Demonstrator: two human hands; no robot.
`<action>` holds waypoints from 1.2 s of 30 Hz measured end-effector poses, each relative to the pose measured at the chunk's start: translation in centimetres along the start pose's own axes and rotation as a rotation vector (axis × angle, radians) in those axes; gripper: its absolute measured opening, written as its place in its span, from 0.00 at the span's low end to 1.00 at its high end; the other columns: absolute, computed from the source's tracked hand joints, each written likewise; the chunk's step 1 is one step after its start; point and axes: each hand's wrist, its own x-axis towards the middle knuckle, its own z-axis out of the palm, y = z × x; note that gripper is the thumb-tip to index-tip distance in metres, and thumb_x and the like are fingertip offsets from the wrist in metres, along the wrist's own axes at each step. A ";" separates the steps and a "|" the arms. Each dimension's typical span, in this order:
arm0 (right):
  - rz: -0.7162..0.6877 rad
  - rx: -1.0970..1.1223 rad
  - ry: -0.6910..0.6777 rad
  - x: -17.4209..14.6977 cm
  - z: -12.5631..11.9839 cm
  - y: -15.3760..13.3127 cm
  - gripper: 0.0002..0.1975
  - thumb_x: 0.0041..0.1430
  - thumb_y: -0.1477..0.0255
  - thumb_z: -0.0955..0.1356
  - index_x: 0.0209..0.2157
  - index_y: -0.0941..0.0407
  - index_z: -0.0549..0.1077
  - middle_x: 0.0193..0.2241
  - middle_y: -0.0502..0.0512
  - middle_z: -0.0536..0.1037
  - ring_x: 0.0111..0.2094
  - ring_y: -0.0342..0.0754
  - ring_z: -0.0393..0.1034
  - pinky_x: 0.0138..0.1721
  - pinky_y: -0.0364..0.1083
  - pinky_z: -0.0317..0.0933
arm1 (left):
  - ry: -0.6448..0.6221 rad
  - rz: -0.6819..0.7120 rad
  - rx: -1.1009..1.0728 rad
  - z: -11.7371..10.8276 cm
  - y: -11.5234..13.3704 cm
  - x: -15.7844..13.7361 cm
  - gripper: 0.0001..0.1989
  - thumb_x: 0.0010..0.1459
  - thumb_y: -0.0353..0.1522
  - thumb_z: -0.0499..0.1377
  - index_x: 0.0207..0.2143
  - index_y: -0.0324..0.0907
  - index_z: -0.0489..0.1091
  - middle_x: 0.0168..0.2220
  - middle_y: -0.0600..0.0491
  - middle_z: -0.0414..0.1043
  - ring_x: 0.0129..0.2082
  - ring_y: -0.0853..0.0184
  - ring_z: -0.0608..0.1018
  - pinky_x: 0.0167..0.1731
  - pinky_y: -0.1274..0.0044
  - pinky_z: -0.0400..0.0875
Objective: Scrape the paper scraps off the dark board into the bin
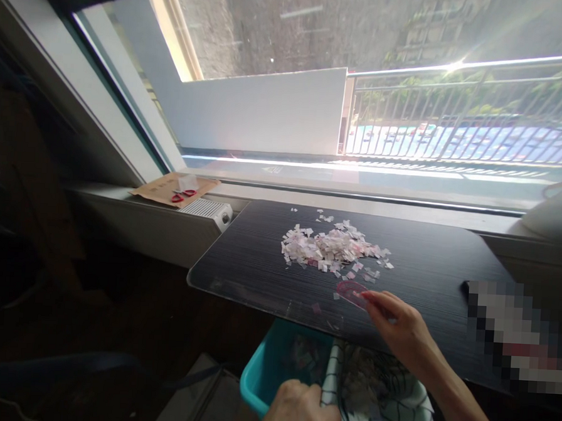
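My right hand (400,320) pinches a pink see-through plastic piece (351,292) with a curved edge, low over the dark tabletop (240,265). Just beyond it lies a loose heap of small white and pinkish paper scraps (330,246), with a few stray bits around it. Below the table's front edge, my left hand (299,409) is closed at the edge of a checked cloth bag (331,379), beside a teal bin (256,376). Scraps lie inside both the bin and the bag. What the left fingertips grip is partly hidden.
Red-handled scissors (184,196) rest on a brown envelope (157,188) on the sill at left, near a white radiator (210,210). A pixelated object (514,336) lies at the table's right. Behind stands a large window with a white rounded object (557,209) at its right.
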 end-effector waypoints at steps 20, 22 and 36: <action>-0.046 0.145 -0.257 -0.9 1.6 -2.3 0.13 0.63 0.67 0.62 0.37 0.53 0.78 0.30 0.51 0.75 0.30 0.46 0.68 0.30 0.42 0.60 | -0.150 -0.012 -0.060 -2.1 -0.1 -0.3 0.08 0.60 0.37 0.57 0.37 0.45 0.74 0.29 0.49 0.75 0.26 0.55 0.79 0.24 0.72 0.74; -0.034 0.149 -0.245 -1.1 1.3 -2.3 0.13 0.63 0.67 0.62 0.38 0.53 0.78 0.31 0.52 0.76 0.31 0.46 0.69 0.31 0.42 0.60 | -0.149 -0.008 -0.064 -2.3 -0.2 -0.3 0.08 0.60 0.37 0.57 0.37 0.45 0.74 0.30 0.49 0.75 0.26 0.55 0.79 0.24 0.71 0.74; 0.038 0.083 -0.004 -0.1 -0.1 -0.1 0.15 0.61 0.64 0.63 0.40 0.56 0.77 0.35 0.54 0.77 0.33 0.47 0.69 0.34 0.43 0.61 | -0.033 -0.016 -0.045 -0.5 -0.3 -0.7 0.09 0.58 0.41 0.58 0.32 0.46 0.73 0.26 0.51 0.72 0.22 0.59 0.76 0.21 0.74 0.66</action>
